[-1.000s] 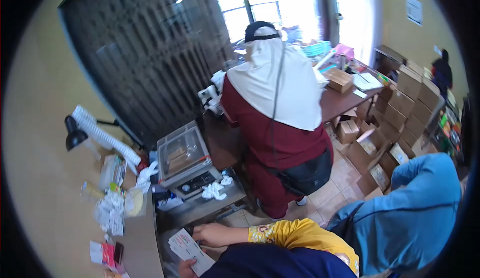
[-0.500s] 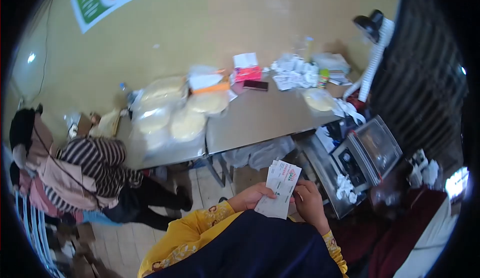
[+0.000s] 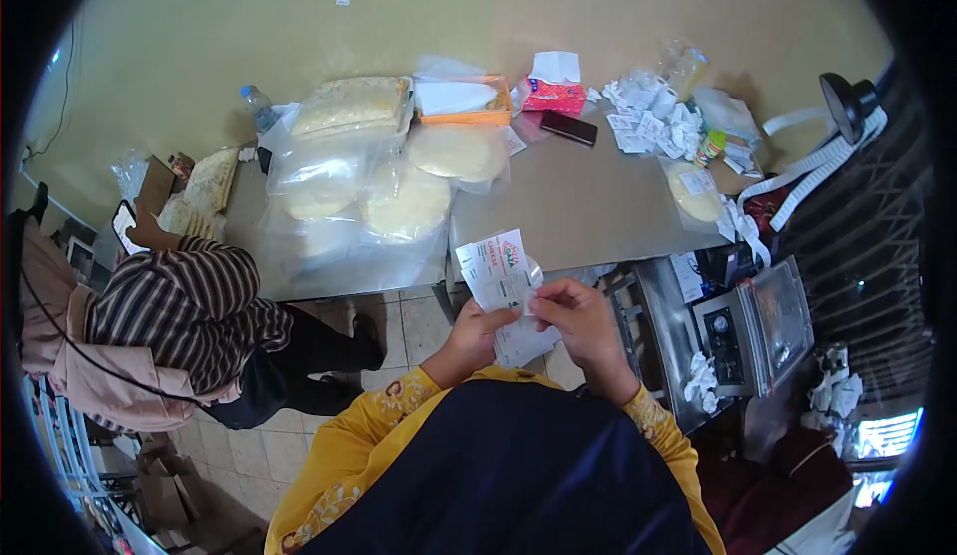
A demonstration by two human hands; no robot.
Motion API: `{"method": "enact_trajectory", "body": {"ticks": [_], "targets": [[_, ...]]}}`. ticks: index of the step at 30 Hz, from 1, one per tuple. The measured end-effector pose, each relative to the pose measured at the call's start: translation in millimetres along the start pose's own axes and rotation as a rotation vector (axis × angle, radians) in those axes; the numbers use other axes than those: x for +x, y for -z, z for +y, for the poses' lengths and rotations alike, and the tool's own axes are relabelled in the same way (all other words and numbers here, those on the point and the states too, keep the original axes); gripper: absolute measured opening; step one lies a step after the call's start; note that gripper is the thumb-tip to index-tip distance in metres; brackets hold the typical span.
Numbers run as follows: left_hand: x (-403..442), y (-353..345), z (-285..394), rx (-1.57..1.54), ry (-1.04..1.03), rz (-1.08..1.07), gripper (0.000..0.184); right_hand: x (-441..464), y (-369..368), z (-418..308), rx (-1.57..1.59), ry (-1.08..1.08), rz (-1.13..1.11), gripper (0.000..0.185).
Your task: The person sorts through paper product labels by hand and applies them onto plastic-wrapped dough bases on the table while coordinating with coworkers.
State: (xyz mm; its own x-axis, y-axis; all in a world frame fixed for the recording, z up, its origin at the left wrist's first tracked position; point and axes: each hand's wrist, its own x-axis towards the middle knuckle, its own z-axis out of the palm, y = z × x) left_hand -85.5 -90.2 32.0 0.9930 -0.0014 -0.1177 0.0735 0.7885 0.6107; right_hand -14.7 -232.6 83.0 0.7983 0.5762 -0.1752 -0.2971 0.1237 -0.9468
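My left hand [image 3: 467, 344] is closed on a small stack of white printed labels [image 3: 493, 266] with red and green lettering, thumb on top. At the stack's right edge, the thumb and forefinger of my right hand [image 3: 586, 324] are pinched together on the edge of a label. A pale curled edge shows beside those fingertips; whether it is label or backing I cannot tell. Both hands are in front of my dark apron, just short of the metal table [image 3: 558, 221]. Beyond them, round flat breads [image 3: 407, 204] lie in clear plastic bags.
A stack of bagged flatbreads [image 3: 351, 106], an orange box [image 3: 464, 114], a tissue pack [image 3: 554, 96], a phone [image 3: 568, 128] and crumpled papers [image 3: 648, 114] line the back. Right stand a lamp [image 3: 847, 106] and a lidded machine [image 3: 743, 331]. Left, a person in striped sleeves [image 3: 174, 291] holds a phone.
My view has tilted down, so the hands and table look higher. The labels have turned to lean left, and my right fingers now pinch at their edge, where a curled piece shows.
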Motion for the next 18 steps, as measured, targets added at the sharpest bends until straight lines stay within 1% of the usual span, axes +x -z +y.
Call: {"method": "enact_trajectory", "body": {"ticks": [2,5,8,11,14,15,18], "targets": [[9,17,13,-0.103,0.031,-0.012,0.043,26,-14,10,-0.041,-0.035,-0.040,0.011],[22,47,33,-0.316,0.030,-0.224,0.051,55,-40,12,-0.107,-0.067,-0.083,0.012],[20,34,61,-0.292,0.029,0.023,0.052,77,-60,17,-0.142,-0.096,-0.108,0.012],[25,46,75,-0.231,-0.009,-0.004,0.052,96,-75,21,-0.138,-0.112,-0.121,0.013],[31,67,79,-0.143,-0.025,-0.014,0.057,111,-86,25,-0.146,-0.116,-0.134,0.012],[33,70,82,-0.158,-0.027,-0.006,0.055,116,-89,26,-0.152,-0.113,-0.139,0.011],[38,80,87,-0.169,-0.033,0.024,0.053,129,-98,36,-0.204,-0.026,-0.126,0.009]]}}
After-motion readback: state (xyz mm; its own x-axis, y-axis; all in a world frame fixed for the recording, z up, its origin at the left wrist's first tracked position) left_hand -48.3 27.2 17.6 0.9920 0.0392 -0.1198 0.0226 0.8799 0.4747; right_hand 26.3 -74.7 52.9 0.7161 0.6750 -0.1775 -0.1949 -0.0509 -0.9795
